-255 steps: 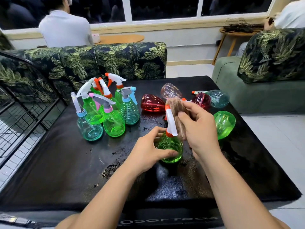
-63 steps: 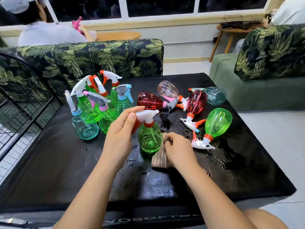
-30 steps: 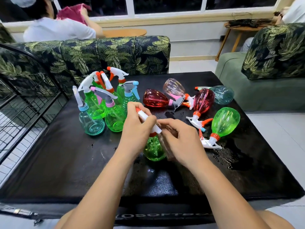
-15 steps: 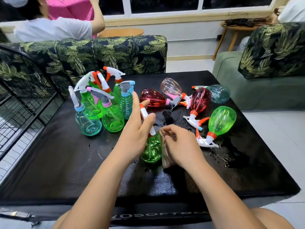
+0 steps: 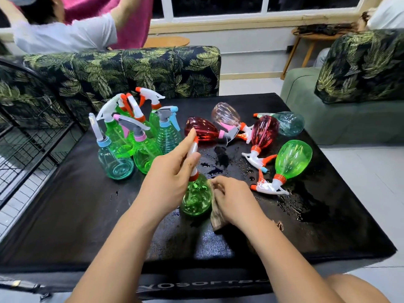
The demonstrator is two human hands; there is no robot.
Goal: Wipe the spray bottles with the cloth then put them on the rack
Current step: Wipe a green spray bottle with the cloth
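Left hand [image 5: 170,178] pinches the sprayer of the green bottle [image 5: 195,200] — right hand [image 5: 234,200] clutches the cloth [image 5: 217,221] against it.

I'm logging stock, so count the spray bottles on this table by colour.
Green bottles: 6
Teal bottles: 3
Red bottles: 2
Pale pink bottle: 1
Total: 12

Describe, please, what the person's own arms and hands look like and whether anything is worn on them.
The left arm and right arm are bare as far as the frame shows, with no sleeves in view. The left hand and right hand wear no gloves; no ring, watch or bracelet shows on either.
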